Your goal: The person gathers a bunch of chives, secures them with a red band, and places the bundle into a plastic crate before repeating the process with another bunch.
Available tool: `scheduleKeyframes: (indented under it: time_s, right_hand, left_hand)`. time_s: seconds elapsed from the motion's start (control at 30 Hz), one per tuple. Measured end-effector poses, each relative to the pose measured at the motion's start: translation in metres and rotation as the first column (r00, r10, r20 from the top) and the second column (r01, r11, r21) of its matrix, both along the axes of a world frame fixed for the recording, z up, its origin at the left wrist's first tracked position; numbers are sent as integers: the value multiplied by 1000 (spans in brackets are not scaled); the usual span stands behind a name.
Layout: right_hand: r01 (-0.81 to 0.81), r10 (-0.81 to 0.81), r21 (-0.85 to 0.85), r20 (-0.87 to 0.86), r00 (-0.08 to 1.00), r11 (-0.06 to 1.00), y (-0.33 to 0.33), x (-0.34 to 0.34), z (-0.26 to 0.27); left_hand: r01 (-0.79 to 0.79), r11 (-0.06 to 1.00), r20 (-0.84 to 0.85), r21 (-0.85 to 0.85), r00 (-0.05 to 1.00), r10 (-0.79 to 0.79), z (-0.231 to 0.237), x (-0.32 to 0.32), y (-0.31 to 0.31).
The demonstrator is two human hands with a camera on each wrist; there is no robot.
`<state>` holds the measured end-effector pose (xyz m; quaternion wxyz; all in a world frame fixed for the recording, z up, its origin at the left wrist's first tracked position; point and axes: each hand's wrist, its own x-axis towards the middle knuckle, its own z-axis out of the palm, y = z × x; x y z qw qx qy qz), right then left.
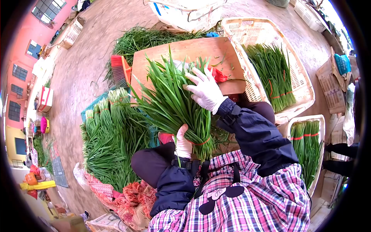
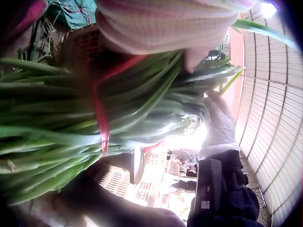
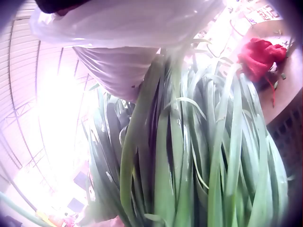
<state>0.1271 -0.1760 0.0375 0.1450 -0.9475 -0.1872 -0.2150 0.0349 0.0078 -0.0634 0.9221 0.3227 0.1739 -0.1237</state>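
A thick bunch of garlic chives, bound by a red tie near its stem end, stands tilted over the lap. My left hand, in a pale glove, grips it from the side just by the tie. Higher up, my white-gloved right hand lies against the leafy part, its fingers fairly straight and spread. In the right wrist view, the glove covers the top of the leaves, and the fingertips are hidden. One loose leaf sticks out past the left hand.
A wooden board with a red cloth stands ahead. Tied bunches pile up on the left, beside a red broom. White crates with more bunches stand at right. Loose chives lie behind the board.
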Motion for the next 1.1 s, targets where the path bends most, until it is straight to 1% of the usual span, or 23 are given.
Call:
scheduleKeyframes:
  time_s: [0.17,0.27,0.33,0.53,0.63,0.83,0.93,1.03,1.07,1.1]
  right_hand:
    - [-6,6,-2,-11,1000,1000,0,7,-3]
    - [0,0,2,-27,1000,1000,0,8,-3]
    - [2,-2,2,-51,999,1000,1,9,-2]
    - [-3,-4,-85,-79,997,996,-1,11,3]
    - [-4,-1,-77,-57,998,997,-2,12,-1]
    - [-11,-4,-162,-89,996,987,-4,15,-1]
    - [-22,8,-170,-83,997,985,-6,15,-4]
    - [-3,-5,-121,-65,998,993,-8,11,-4]
    - [41,-36,65,-69,997,997,-11,11,-4]
    - [81,-63,248,-77,995,965,-14,12,-4]
  left_hand:
    - [30,1000,19,-8,999,-30,6,0,-1]
    - [101,993,62,55,993,-104,6,0,0]
    - [101,994,43,51,994,-103,1,0,2]
    - [93,994,42,60,995,-96,-2,0,2]
    - [96,993,35,71,994,-99,-1,0,2]
    - [93,992,26,82,995,-95,2,-1,1]
    - [96,991,17,94,995,-98,2,-1,1]
    - [59,995,-12,86,998,-58,-1,1,2]
    - [40,996,-24,77,999,-38,-2,2,2]
    - [69,994,12,88,997,-71,-3,3,2]
